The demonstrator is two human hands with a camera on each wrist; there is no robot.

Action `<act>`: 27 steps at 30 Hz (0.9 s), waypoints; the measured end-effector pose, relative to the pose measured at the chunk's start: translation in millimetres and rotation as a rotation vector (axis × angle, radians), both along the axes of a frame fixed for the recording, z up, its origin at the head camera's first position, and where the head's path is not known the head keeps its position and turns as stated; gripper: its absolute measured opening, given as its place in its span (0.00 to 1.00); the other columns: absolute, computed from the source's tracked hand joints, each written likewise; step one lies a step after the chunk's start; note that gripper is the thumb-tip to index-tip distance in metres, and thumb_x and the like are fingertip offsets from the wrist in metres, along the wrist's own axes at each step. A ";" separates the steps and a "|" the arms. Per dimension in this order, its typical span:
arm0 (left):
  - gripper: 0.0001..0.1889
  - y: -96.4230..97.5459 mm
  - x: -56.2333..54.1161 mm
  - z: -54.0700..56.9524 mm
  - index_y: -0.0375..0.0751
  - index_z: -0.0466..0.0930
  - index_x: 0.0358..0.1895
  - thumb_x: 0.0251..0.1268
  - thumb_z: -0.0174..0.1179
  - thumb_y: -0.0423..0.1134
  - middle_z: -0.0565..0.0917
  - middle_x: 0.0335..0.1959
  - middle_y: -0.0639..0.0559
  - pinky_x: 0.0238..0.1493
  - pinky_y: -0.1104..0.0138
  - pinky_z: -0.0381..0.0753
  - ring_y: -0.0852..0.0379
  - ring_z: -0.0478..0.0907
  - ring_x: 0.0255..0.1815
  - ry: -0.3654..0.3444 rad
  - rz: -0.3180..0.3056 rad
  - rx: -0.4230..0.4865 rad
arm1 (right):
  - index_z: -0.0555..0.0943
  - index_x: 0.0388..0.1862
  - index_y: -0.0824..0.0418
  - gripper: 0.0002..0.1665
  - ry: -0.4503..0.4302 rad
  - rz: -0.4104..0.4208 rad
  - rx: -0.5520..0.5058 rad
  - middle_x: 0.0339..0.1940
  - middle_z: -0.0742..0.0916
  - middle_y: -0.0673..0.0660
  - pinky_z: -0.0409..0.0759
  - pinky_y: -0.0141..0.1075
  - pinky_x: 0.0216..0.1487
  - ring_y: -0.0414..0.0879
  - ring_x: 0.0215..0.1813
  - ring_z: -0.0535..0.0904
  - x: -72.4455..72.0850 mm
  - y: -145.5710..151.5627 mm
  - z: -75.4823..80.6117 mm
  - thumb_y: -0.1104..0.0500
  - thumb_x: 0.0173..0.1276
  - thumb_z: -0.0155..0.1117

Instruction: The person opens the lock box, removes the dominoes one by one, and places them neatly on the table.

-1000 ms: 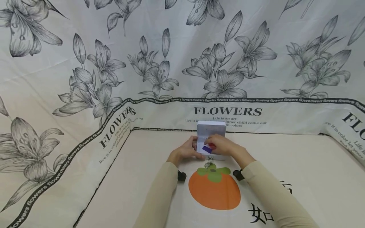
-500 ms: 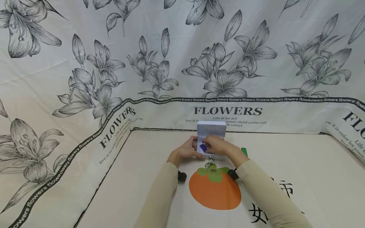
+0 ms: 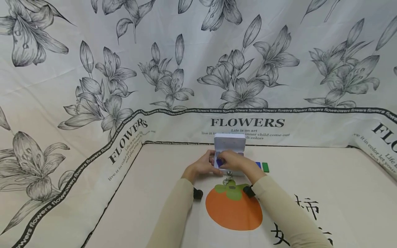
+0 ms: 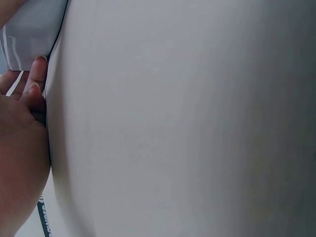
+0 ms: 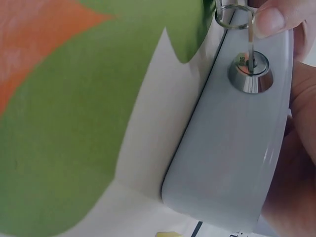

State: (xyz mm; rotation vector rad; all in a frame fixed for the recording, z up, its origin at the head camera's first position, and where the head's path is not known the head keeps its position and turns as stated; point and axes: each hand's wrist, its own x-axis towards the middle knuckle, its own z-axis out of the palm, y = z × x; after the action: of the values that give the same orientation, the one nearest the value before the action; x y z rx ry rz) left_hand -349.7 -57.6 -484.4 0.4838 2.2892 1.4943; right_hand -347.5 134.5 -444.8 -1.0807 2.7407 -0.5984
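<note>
A small pale grey lockable box [image 3: 230, 141] stands on the table with its lid raised. My left hand [image 3: 203, 163] grips the box's left side, thumb toward the front; the left wrist view has its fingertips at the box's edge. Inside the box, my right hand [image 3: 234, 160] pinches a small purple block [image 3: 219, 162], partly covered by the fingers. A key [image 5: 251, 42] sits in the round front lock [image 5: 252, 74], its ring hanging off it. The right hand and forearm hide part of the box's interior.
Right of the box lie a blue block [image 3: 258, 165] and a green block [image 3: 265, 167]. The tablecloth [image 3: 161, 193] bears a printed orange persimmon [image 3: 234, 213] in front of the box. Behind it hangs a flower-printed curtain [image 3: 173, 125].
My right hand has shifted slightly left with the purple block, which has turned more upright. Blue and green blocks now show past the right arm. The left hand keeps its hold.
</note>
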 end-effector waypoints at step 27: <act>0.48 -0.6 3.2 4.6 0.42 0.60 0.72 0.47 0.80 0.32 0.75 0.42 0.46 0.42 0.67 0.74 0.56 0.73 0.41 0.028 -0.018 -0.005 | 0.80 0.61 0.69 0.26 0.013 -0.131 -0.242 0.43 0.85 0.59 0.78 0.42 0.45 0.51 0.43 0.79 21.1 10.9 16.1 0.62 0.66 0.72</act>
State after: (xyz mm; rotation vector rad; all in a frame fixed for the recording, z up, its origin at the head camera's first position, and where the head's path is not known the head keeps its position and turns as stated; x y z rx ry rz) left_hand -346.6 -58.2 -479.9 0.5257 2.3035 1.4816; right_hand -326.4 145.5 -428.7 -0.9561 2.8216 -0.9663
